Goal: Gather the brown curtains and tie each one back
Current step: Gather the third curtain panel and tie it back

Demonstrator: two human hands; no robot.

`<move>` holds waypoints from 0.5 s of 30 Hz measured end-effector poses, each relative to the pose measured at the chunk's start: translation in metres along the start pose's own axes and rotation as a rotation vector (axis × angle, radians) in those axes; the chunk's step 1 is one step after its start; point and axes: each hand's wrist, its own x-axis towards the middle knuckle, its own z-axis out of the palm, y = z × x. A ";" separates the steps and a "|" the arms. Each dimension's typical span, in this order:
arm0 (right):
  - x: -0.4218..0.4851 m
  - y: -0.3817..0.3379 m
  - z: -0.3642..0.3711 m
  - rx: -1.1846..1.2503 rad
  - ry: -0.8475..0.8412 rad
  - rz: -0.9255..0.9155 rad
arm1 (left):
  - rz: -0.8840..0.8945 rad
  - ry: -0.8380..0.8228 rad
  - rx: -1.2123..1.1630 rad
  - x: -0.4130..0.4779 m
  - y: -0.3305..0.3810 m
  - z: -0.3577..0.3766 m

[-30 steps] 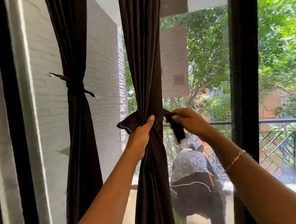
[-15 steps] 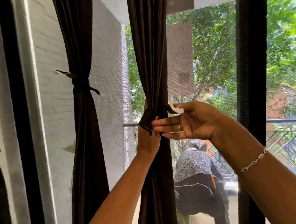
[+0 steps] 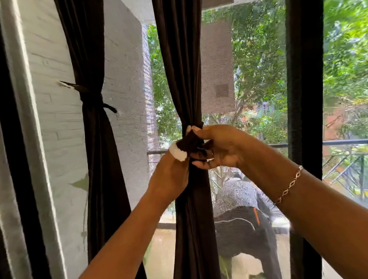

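Note:
The middle brown curtain hangs gathered into a narrow column in front of the window. A brown tie strap with a white tip is wrapped round it at mid height. My left hand grips the gathered curtain just below the strap, with the white tip lying over its knuckles. My right hand pinches the strap's ends against the curtain's front. To the left, a second brown curtain is cinched by its own tie.
A black window frame post stands to the right, another dark post at far left. Behind the mesh screen are a white brick wall, a balcony railing and a covered object on the balcony.
The strap ends, held out to both sides a second ago, are now crossed at the curtain's front. My right hand moved left onto the strap; the white tip swung over my left hand.

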 end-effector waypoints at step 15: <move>0.007 0.016 -0.001 -0.177 0.125 -0.363 | -0.067 -0.191 -0.154 0.021 0.040 -0.060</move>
